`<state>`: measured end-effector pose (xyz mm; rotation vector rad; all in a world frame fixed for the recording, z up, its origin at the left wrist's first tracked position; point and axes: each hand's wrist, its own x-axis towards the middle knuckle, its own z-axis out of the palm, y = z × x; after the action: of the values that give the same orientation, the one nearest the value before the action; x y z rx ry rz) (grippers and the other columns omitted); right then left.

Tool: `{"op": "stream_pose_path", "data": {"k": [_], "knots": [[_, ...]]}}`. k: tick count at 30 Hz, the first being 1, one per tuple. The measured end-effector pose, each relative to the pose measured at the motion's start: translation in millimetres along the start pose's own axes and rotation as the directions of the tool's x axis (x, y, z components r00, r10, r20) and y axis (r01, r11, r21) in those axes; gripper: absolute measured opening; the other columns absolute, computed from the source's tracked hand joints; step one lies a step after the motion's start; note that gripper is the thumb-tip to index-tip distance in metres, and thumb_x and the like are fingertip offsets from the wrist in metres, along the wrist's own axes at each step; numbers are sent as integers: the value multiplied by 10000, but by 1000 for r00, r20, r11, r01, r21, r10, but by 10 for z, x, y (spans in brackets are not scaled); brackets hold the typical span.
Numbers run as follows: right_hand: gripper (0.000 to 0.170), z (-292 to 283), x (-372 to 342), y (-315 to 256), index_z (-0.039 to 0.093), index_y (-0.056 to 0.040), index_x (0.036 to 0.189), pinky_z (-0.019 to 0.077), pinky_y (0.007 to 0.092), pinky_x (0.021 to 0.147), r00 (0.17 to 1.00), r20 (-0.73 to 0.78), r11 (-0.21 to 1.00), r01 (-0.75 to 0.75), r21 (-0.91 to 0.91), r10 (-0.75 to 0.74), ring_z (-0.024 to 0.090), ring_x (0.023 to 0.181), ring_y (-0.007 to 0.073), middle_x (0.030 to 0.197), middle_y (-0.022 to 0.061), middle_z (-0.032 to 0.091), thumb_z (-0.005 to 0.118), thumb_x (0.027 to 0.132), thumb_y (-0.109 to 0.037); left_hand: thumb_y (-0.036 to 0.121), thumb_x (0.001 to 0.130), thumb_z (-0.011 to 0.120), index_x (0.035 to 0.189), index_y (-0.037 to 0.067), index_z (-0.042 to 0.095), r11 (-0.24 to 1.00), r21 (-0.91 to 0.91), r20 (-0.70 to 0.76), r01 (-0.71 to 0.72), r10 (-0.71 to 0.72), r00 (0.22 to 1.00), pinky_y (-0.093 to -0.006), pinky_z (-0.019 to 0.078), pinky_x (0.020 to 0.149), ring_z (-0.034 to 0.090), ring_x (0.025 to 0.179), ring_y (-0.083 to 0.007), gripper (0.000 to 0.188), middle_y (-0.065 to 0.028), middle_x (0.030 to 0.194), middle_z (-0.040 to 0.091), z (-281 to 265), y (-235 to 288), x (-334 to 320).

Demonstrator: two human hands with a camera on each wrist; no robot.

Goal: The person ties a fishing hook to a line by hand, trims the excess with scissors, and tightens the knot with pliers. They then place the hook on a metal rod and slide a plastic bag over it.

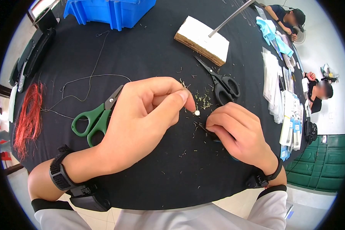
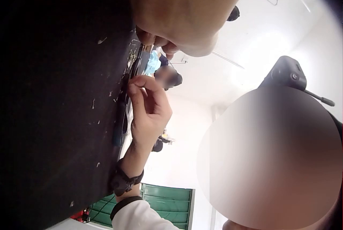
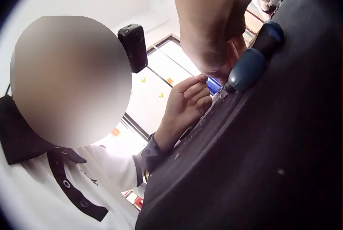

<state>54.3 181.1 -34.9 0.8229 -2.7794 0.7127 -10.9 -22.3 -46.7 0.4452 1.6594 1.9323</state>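
- Head: the cloth runs from below both hands to its edge by the lap. Green scissors lie beside the left hand; black scissors lie beyond the right hand. Left thumb and index meet, the white bead just beside their tips; right fingertips close together near clippings. Whether either holds anything, I cannot tell.
- Left wrist: right thumb and index touch.
- Right wrist: the blue tool lies beside the right hand.

A small craft workshop is shown by scissors, red threads and snipped bits on black cloth.
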Motion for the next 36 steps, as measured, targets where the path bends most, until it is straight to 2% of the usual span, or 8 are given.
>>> {"op": "stream_pose_path", "data": {"k": [9,15,19,22,26,29,33,36], "knots": [[168,22,-5,15,566,10,812,469,320,599,997,-58,999,-41,30,43,568,689,251,773,102,562,644,678,73,153,926,473,809,-19,591,1000,-6,3,20,-20,1000,-193,233,459,318,477,-12,239,49,524,400,0,4,-4],[157,39,-31,5,569,-4,812,459,325,583,967,-135,970,-198,139,217,556,638,250,778,95,567,637,696,77,154,927,471,810,-19,590,1000,-20,5,22,-22,1000,-193,232,459,314,477,-10,240,51,524,397,-1,5,-1],[154,-33,-31,69,569,-8,790,445,309,560,988,-153,998,-46,-48,38,555,633,246,765,91,572,661,681,52,158,927,472,809,-18,590,1000,-15,6,26,-26,1000,-193,231,459,312,476,-9,243,52,522,397,-1,11,1],[164,-71,-38,-46,562,-14,778,443,308,569,953,-204,974,-228,6,225,562,658,252,772,88,574,668,666,45,160,926,474,807,-17,591,999,-13,5,29,-29,1000,-193,230,459,312,475,-9,243,53,519,395,-4,6,1],[233,-386,-138,-153,551,-42,761,444,336,610,969,84,963,-219,-155,234,554,736,261,808,84,553,735,624,-86,161,925,475,803,-16,591,999,-3,9,37,-37,999,-195,226,457,310,473,-9,244,54,515,390,-5,16,-1],[305,-456,-250,-265,560,-50,762,449,334,624,899,306,938,-241,-250,313,520,838,248,938,74,506,771,590,-189,162,925,475,799,-15,590,999,10,7,39,-39,999,-198,223,455,308,472,-9,246,54,512,386,-2,17,3],[237,-445,-280,-288,559,-39,738,454,343,642,896,337,950,-226,-213,289,527,837,253,949,96,507,736,626,-150,159,925,473,795,-17,588,999,32,2,39,-39,999,-200,221,453,305,469,-11,247,52,510,380,0,24,-3],[217,-443,-336,-126,555,-16,751,445,322,626,917,245,935,-345,86,316,536,788,274,921,114,535,706,634,-118,149,923,476,793,-22,588,999,40,0,23,-23,1000,-200,218,451,303,468,-11,242,50,510,381,7,34,-4]]}}
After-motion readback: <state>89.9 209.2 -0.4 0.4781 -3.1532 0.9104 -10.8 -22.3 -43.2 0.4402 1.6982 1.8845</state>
